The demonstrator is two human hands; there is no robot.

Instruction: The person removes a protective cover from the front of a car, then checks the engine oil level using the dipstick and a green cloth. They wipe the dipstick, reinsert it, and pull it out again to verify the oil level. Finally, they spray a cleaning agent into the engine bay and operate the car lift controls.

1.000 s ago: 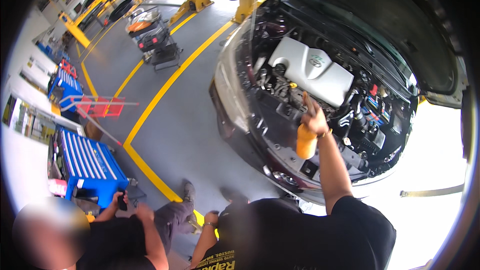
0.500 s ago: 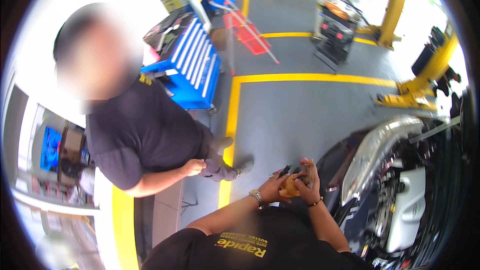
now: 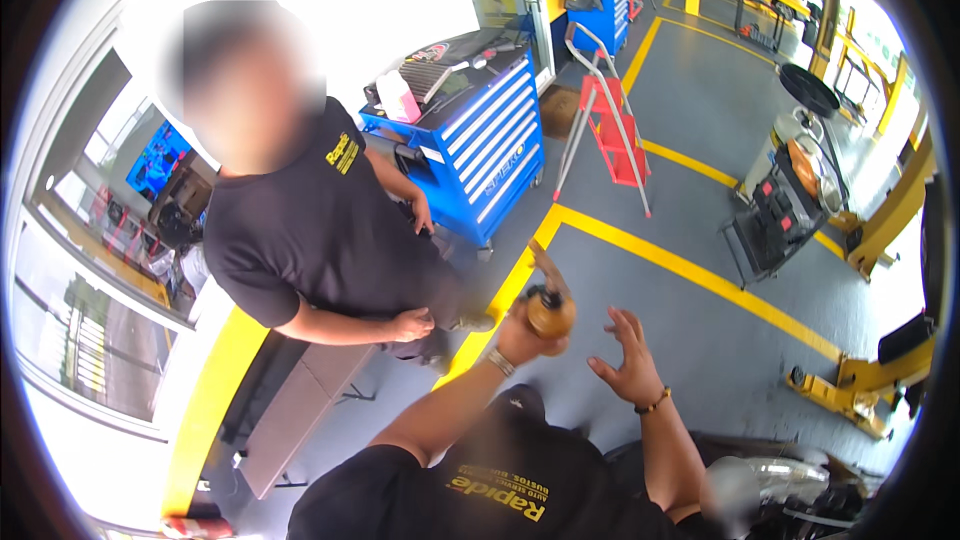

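My left hand (image 3: 517, 342) is closed round a rounded amber-brown object (image 3: 550, 315) with a black part on top. A narrow tan piece (image 3: 549, 270) rises above it; I cannot tell whether it belongs to the object or is a finger. My right hand (image 3: 630, 365) is raised to the right of it, fingers spread, holding nothing. A gap lies between the right hand and the object. Both are held up in front of my body, over the grey floor.
At the left a co-worker in a dark shirt (image 3: 295, 230) stands near a brown bench (image 3: 300, 410). Beyond are a blue tool cabinet (image 3: 490, 140), a red step ladder (image 3: 615, 135) and a black cart (image 3: 775, 230). A yellow lift post (image 3: 850, 385) and a car headlight (image 3: 785, 475) are at the right.
My right hand has let go of the amber-brown object and opened. My left hand has lifted it forward and left. The view has turned right, and the co-worker's far arm now shows.
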